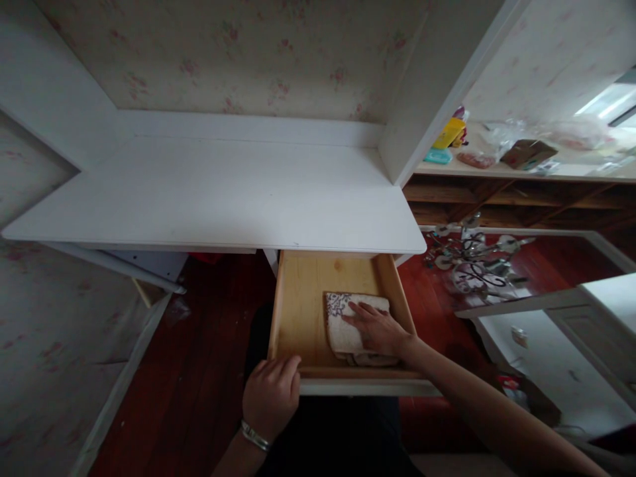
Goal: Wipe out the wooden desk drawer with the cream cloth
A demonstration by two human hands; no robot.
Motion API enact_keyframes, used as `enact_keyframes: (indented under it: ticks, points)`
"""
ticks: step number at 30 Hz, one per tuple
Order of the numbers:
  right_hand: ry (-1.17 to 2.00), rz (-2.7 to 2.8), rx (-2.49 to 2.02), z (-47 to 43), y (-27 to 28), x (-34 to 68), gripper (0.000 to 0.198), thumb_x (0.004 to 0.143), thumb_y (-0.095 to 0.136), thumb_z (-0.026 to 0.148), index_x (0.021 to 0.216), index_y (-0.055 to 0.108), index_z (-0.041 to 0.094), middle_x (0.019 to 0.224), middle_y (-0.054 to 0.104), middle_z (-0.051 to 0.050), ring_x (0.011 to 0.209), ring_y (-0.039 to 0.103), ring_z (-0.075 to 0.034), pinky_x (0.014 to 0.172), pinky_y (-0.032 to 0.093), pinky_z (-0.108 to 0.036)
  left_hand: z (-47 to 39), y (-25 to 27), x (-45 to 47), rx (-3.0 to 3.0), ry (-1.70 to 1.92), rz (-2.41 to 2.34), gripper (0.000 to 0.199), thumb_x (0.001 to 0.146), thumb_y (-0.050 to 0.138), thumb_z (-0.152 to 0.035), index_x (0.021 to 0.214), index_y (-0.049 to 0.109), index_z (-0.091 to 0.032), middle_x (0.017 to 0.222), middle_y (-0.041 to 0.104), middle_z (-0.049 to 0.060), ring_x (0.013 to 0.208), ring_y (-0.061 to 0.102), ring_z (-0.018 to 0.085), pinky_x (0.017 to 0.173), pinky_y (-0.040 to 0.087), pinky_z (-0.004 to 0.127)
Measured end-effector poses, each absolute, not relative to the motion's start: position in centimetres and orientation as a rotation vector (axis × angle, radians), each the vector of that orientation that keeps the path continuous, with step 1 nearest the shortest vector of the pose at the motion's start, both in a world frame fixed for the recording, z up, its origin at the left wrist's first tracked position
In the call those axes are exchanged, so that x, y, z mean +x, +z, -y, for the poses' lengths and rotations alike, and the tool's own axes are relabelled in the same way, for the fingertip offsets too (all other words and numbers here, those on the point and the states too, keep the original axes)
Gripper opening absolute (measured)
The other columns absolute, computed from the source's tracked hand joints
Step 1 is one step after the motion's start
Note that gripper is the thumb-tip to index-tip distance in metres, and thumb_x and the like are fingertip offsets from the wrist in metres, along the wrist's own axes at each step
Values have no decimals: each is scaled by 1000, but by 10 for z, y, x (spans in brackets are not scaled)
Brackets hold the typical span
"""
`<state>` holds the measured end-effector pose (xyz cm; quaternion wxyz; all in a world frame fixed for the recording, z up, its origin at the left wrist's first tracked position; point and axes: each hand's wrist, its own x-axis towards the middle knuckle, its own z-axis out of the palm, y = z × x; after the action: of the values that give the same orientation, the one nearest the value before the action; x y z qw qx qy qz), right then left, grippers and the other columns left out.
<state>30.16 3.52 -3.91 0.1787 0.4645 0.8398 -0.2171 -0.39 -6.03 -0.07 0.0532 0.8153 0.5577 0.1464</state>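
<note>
A folded white cloth [342, 334] with a dark floral pattern along its upper left lies inside the pulled-out wooden drawer [301, 311], toward the drawer's right side. My right hand [377, 328] rests flat on top of the cloth, fingers spread and pointing left. At the drawer's front left corner, my left hand [274, 387] curls its fingers over the rim. A metal bracelet [256, 436] circles my left wrist.
Above the drawer stretches a white desk top [248, 192] between upright panels. To the right, a chandelier [477, 258] lies on the red floor near a wooden shelf unit [517, 192] with bags on top. White furniture [556, 351] stands at lower right.
</note>
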Motion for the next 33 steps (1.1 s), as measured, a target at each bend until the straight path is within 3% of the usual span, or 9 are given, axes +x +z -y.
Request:
enact_keyframes:
  ticks: [10,18,25,29,33]
  points:
    - [-533,-2504,1234,-42,-41,206,86,74,71,36,150,31,38,161,18,-8,139,27,-38,98,37,-61,62,-4,-4,2376,482,-1690,25,85,46,-13,95,67,-22,80,71,1,74,65,18,72,44,35]
    - [-556,-2450,1275,-48,-53,158,87,73,69,42,151,29,37,162,10,-8,142,18,-40,98,30,-66,63,-8,-7,2393,529,-1686,25,85,46,-12,95,65,-23,79,70,1,73,64,18,70,41,35]
    - [-531,-2322,1350,-104,-51,144,87,74,62,46,152,28,33,163,5,-9,142,11,-42,99,23,-71,67,-11,-5,2385,546,-1748,22,82,50,-12,91,65,-24,68,66,0,66,62,18,67,40,35]
    - [-485,-2287,1458,-141,-46,131,83,76,58,48,152,30,30,161,11,-12,141,16,-40,98,25,-70,66,-11,-5,2374,583,-1764,25,82,51,-11,98,65,-25,73,68,0,67,62,17,68,40,34]
    - [-509,-2246,1500,-156,-46,132,83,77,57,48,152,27,32,162,9,-11,142,15,-40,97,27,-70,65,-9,-6,2368,547,-1780,21,83,50,-11,90,65,-25,68,66,-1,64,61,17,67,39,34]
